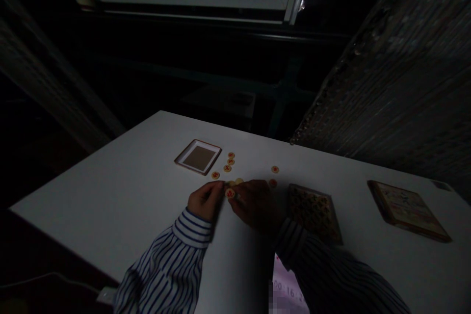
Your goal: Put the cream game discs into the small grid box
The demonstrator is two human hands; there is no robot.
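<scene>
Lid point(200, 157), tray point(335, 216) and box point(408, 208) on a white bench point(128, 171), dark room.
Right hand point(257, 203) pinches a disc point(230, 193), sleeve point(294, 241) partly hiding the tray; left hand point(206, 198)'s grip unclear.

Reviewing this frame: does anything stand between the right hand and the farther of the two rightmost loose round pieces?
Yes: the nearer piece lies on the table, between the right hand and the farther piece. It is low, so the hand could probably pass over it.
</scene>
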